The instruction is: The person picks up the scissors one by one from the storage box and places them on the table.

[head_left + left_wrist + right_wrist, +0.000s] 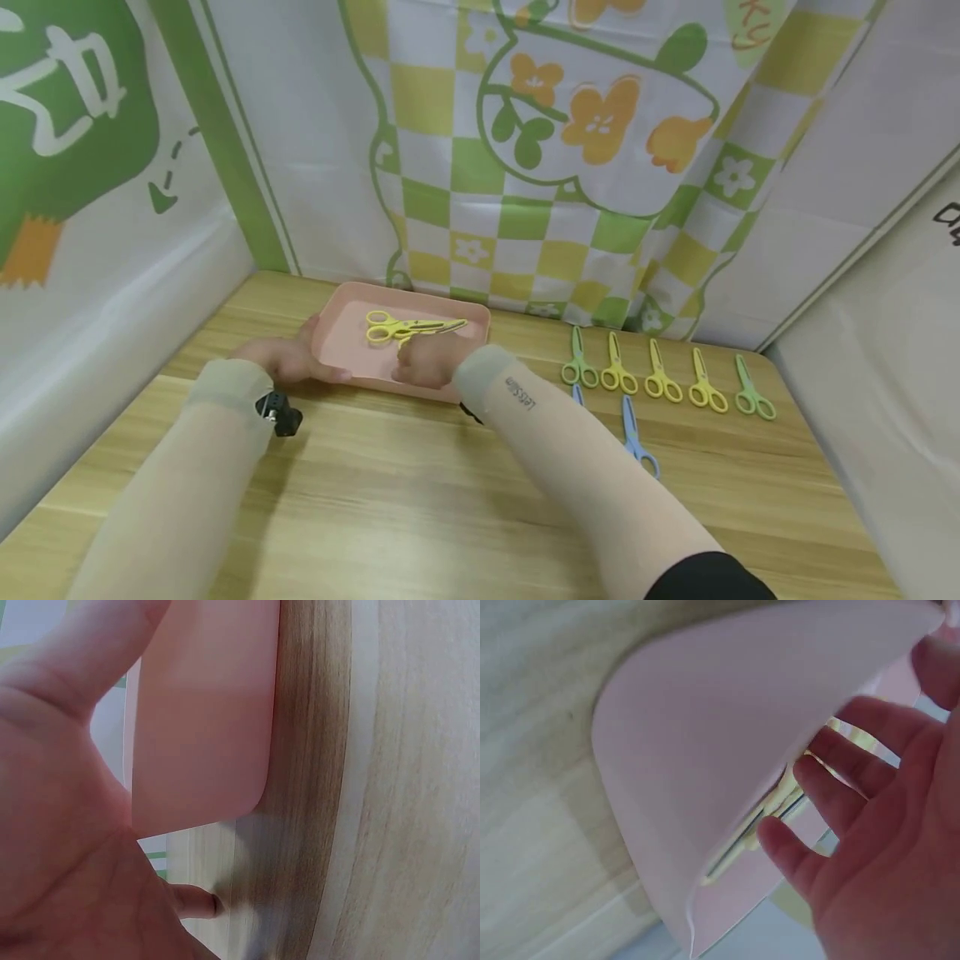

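A shallow pink tray [345,333] lies on the table near the curtain, with yellow scissors [420,324] inside; they seem to overlap, so their number is hard to tell. My left hand [288,358] rests against the tray's left end, its thumb along the front side. In the left wrist view, thumb and a finger stand wide apart around the corner. Over the tray's front edge reaches my right hand [431,360], partly covering the scissors. Its fingers [829,787] are loosely extended near the scissors in the right wrist view, the thumb apart; contact is unclear.
Right of the tray stands a row of several scissors: green scissors [579,367], yellow scissors [617,373] and more green scissors [750,393]. In front lie blue scissors [632,429], with another blue pair [577,394] mostly behind my right forearm. A patterned curtain [510,217] hangs at the back.
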Available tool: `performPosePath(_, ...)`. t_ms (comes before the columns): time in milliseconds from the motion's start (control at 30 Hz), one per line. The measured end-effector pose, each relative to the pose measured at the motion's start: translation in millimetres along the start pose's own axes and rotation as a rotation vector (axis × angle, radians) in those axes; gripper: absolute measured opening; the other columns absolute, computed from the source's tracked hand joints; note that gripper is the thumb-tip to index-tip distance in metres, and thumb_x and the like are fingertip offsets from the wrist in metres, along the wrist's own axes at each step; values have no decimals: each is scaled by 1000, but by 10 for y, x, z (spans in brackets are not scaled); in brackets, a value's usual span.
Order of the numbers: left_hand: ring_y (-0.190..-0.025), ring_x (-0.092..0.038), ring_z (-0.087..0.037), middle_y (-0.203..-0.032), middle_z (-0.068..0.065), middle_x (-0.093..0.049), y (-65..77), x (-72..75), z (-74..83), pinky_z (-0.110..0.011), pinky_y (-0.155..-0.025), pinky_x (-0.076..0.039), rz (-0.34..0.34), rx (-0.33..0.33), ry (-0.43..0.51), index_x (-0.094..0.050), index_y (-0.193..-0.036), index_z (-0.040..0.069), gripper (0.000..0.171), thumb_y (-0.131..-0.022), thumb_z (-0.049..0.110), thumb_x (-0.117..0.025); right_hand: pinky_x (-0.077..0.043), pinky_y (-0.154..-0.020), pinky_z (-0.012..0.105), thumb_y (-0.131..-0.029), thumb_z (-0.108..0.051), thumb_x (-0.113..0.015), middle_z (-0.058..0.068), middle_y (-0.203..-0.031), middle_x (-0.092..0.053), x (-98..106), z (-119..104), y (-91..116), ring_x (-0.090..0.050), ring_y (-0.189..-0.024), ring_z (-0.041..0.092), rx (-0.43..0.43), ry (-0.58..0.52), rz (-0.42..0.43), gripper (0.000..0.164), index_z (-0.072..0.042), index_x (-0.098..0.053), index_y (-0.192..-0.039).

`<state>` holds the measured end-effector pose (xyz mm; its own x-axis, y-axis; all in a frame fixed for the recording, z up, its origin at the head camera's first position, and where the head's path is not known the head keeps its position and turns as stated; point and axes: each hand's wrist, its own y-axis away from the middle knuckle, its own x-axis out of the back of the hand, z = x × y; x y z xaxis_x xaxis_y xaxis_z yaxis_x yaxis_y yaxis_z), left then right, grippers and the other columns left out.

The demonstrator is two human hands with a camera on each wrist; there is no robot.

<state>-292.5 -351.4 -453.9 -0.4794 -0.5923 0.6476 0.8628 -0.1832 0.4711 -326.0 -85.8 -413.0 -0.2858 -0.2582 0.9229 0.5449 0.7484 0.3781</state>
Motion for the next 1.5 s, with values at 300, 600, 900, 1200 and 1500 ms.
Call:
performPosePath(300,-142,6,-54,-156,-32,23,37,-2,27,-67,-111,-2,0,-4,12,27,-149,-3,149,-71,67,-79,-38,-51,28,-91,-18,-62,-2,-68,-50,48,62,104,-43,-57,13,-257,-106,87,21,-17,-53,-72)
performPosePath(600,-142,9,-53,-156,-31,23,18,-3,23,-66,-111,-1,5,-26,19,26,-149,-5,148,-71,64,-80,-46,-58,28,-93,-40,-69,-1,-81,-61,-23,85,145,-55,-70,15,-379,-104,97,28,-17,-67,-76)
performPosePath(900,-143,9,-52,-157,-31,22,-6,-17,-8,-66,-112,0,8,-28,12,24,-150,-4,150,-69,66,-81,-48,-72,29,-86,-23,-74,-3,-84,-64,-37,70,66,-57,-75,14,-434,-100,110,12,-15,-68,-79)
performPosePath(1200,-143,10,-51,-157,-30,23,19,-10,20,-65,-112,1,0,-8,36,26,-149,-3,148,-72,62,-81,-31,-100,47,-84,-13,-65,-1,-106,-68,-36,86,34,-58,-106,21,-523,-68,201,12,-18,-65,-73)
performPosePath(1500,-142,5,-53,-157,-32,21,-17,-6,-14,-66,-112,-3,12,-26,21,26,-149,-3,148,-71,64,-80,-15,-116,55,-96,-19,-60,7,-150,-46,-8,143,40,-14,-149,31,-493,91,391,16,-22,-72,-86)
